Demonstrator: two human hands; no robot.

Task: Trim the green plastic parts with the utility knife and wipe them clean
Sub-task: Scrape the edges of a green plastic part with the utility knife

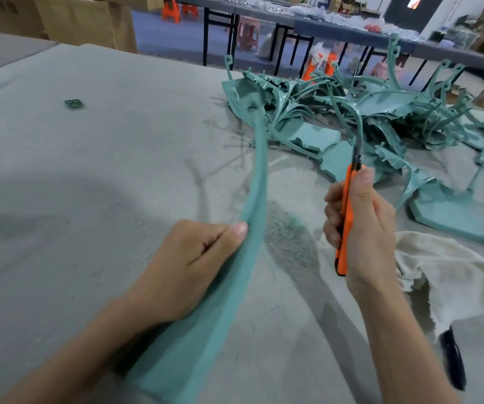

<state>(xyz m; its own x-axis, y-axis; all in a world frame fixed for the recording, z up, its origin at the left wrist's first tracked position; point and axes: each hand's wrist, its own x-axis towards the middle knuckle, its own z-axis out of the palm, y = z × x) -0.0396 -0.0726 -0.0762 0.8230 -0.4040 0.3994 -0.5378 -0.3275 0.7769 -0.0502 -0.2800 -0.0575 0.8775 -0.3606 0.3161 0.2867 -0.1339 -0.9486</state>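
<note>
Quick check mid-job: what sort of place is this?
Probably a small factory finishing workshop: a heap of green plastic parts on the cloth-covered bench, long work tables with orange stools behind, and stacked cardboard boxes.

Head view, my single feed. The wide-angle camera rides on the person's head and faces forward and down over the grey table. Nearest the lens, low in frame, are the left hand gripping a long green part and the right hand gripping the utility knife. The pile of green parts lies farther off, upper right; distant tables bend along the top edge.
</note>
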